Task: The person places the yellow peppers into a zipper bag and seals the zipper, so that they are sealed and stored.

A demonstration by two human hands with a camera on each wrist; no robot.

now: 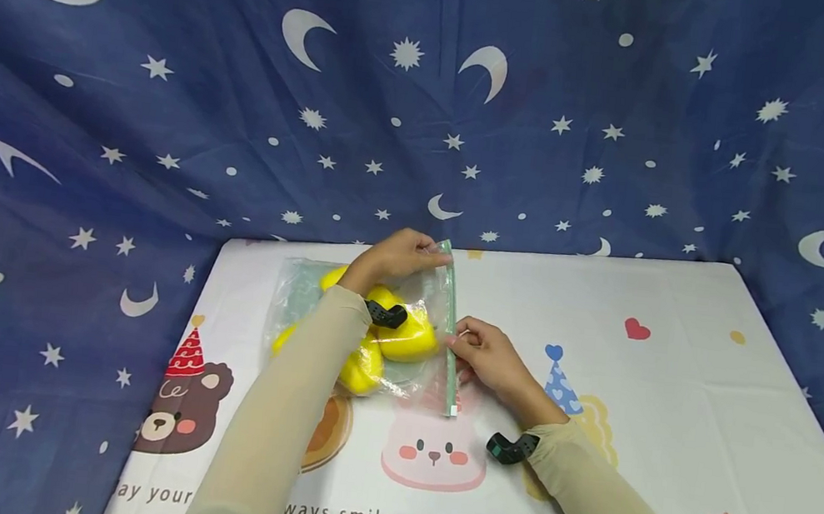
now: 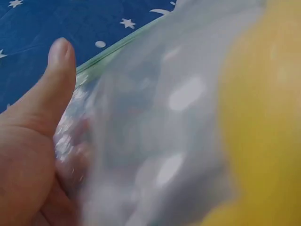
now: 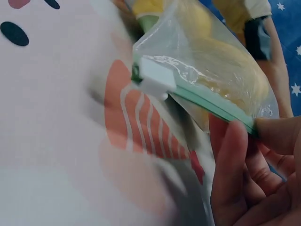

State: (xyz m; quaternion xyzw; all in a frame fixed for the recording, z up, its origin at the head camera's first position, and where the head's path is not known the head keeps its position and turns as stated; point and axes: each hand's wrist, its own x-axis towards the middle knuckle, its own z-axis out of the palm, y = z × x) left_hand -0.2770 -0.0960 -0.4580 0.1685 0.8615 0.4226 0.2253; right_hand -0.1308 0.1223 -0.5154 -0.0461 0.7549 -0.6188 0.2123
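A clear slider zip bag [image 1: 297, 285] lies on the table with several smooth, rounded yellow objects [image 1: 407, 336] inside; their exact kind is unclear through the plastic. Its green zip edge [image 1: 451, 295] faces right, and a white slider [image 3: 157, 76] sits at the near end. My left hand [image 1: 400, 254] reaches over the bag and grips the far end of that edge, with the thumb [image 2: 61, 70] on the near side of the plastic in the left wrist view. Around the middle of the edge, my right hand [image 1: 489, 356] pinches the green strip [image 3: 211, 104] between thumb and forefinger.
The white tablecloth [image 1: 670, 385] carries printed animals, hearts and lettering. Behind the table and at both sides hangs a dark blue curtain [image 1: 396, 121] with stars and moons. A black strap device sits on each wrist.
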